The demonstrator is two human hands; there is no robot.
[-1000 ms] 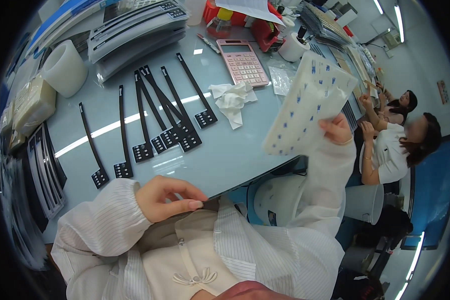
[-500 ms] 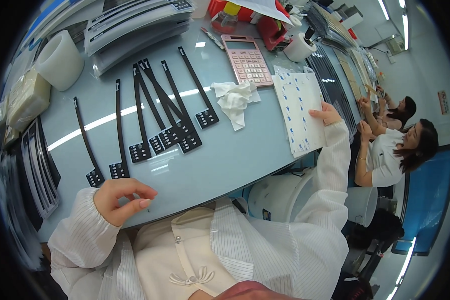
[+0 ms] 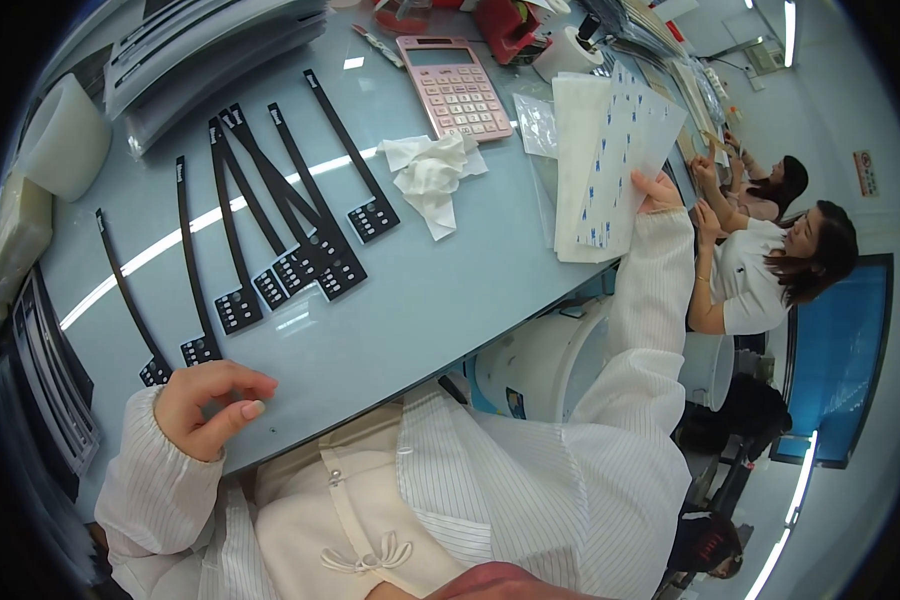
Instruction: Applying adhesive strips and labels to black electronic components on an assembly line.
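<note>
The white sheets printed with blue marks [image 3: 618,165] lie directly at the person's right hand [image 3: 660,193], spreading leftward and upward from it in loosely fanned layers over the right part of the glossy tabletop [image 3: 400,320]. That hand pinches them at their right edge, thumb showing on the upper face; how the other fingers sit underneath is hidden.

The left hand [image 3: 213,405] holds nothing. Its thumb and forefinger stand apart, curved toward each other, over the near left part of the tabletop, just beside the broad ends of the two leftmost black L-shaped strips [image 3: 343,278]. The strips spread across the middle, several of them crossing, their narrow tails pointing away from the person.

Between strips and sheets lies a crumpled white tissue [image 3: 432,180], with a pink calculator [image 3: 457,92] beyond it. A clear plastic bag [image 3: 536,124] lies against the left side of the sheets. Farther out, a translucent white roll [image 3: 67,140] stands at left, near a stack of bagged panels [image 3: 215,62].
</note>
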